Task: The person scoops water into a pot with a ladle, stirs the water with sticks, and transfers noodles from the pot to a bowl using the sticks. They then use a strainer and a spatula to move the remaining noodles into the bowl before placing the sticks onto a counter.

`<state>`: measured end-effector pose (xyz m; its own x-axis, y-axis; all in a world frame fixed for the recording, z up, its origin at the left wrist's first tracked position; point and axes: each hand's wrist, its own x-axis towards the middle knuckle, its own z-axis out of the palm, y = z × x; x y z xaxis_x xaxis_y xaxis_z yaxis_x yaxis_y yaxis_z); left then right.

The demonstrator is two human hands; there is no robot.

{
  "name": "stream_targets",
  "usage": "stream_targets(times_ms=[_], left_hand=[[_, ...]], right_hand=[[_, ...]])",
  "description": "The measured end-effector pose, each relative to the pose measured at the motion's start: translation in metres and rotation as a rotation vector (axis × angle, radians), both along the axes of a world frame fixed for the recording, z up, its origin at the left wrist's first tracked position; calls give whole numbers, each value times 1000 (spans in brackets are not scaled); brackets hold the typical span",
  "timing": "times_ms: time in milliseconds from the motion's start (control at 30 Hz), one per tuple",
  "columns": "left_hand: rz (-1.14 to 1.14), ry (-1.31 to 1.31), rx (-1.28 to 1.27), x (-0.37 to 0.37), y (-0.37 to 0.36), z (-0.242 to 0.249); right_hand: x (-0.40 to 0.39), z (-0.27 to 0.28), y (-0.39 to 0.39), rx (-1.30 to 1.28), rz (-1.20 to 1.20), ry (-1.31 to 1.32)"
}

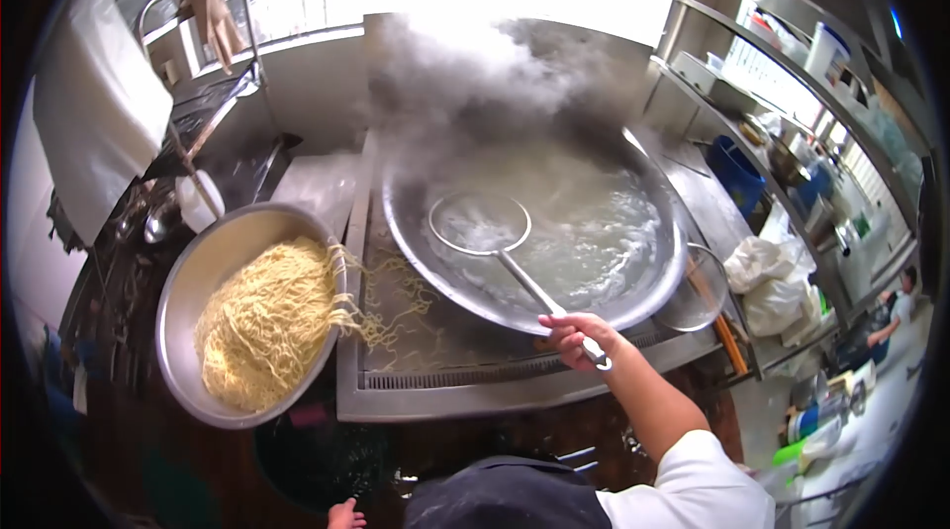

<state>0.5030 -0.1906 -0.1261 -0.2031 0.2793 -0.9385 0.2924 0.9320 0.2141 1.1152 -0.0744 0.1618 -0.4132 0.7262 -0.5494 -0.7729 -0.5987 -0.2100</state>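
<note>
My right hand (582, 340) is wrapped round the handle of a long-handled strainer (529, 282). The round head of the strainer lies in bubbling, cloudy water (584, 207) inside a large metal wok (416, 262). At the bottom edge, only part of my left hand (346, 515) shows; its fingers are slightly apart and nothing is seen in them. To the left of the stove, a wide metal bowl (176, 341) is tilted and holds a heap of yellow noodles (267, 331). Some noodles hang over its right rim onto the stove top (396, 356).
Thick steam (495, 74) rises behind the wok. Another round strainer (693, 296) leans at its right side, near white bags (772, 277). A blue container (735, 173) and shelves stand farther right. Another person (886, 321) is at the far right. Ladles (158, 224) hang on the left.
</note>
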Motion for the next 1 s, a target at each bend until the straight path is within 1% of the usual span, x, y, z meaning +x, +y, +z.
stream_targets(times_ms=[33, 67, 100, 133, 167, 200, 267, 333, 367, 400, 467, 500, 533, 567, 600, 667, 733, 800, 867, 933, 1000], left_hand=[[21, 10, 54, -3, 9, 0], [35, 24, 53, -6, 21, -4], [50, 41, 106, -4, 35, -11], [70, 57, 158, 9, 44, 1], [73, 72, 190, 16, 49, 18], [56, 24, 175, 20, 55, 18], [82, 2, 220, 34, 55, 16], [83, -13, 216, 49, 46, 19], [72, -30, 217, 57, 42, 21], [51, -30, 184, 64, 36, 24], [-6, -29, 120, 66, 19, 18], [12, -1, 113, 66, 8, 17], [27, 6, 108, 63, -2, 13], [36, 11, 88, 55, -14, -2], [44, 16, 66, 45, -25, -13], [83, 16, 43, 33, -44, -13], [188, 20, 1, 25, -55, -1], [243, 0, 15, 23, -66, -2], [298, -24, 26, 23, -78, -8], [267, -76, -33, 23, -82, -16], [236, -94, -22, 26, -86, -12]], right_hand=[[6, -1, -6, 42, -29, 51], [11, 2, -11, 84, -52, 101], [18, 9, -18, 86, -79, 104], [27, 14, -25, 112, -96, 98], [41, 16, -31, 115, -135, 49], [57, 17, -38, 118, -171, 0], [88, 32, -48, 117, -226, -213], [118, 50, -51, 11, -283, -660], [140, 47, -49, -20, -258, -910], [163, 39, -47, -51, -230, -1158], [209, 11, -42, -204, -230, -1580], [215, 9, -41, -201, -215, -1575], [219, 9, -38, -329, 81, -1757], [220, 5, -33, -453, 396, -1918], [217, -6, -27, -444, 414, -1916], [206, -33, -18, -314, 841, -1849], [171, -45, -13, -355, 597, -1705], [143, -54, -13, -272, 527, -1590], [103, -40, -11, -223, 464, -1377], [61, -20, -8, -194, 434, -1278], [45, -20, -6, -37, 385, -1129]])
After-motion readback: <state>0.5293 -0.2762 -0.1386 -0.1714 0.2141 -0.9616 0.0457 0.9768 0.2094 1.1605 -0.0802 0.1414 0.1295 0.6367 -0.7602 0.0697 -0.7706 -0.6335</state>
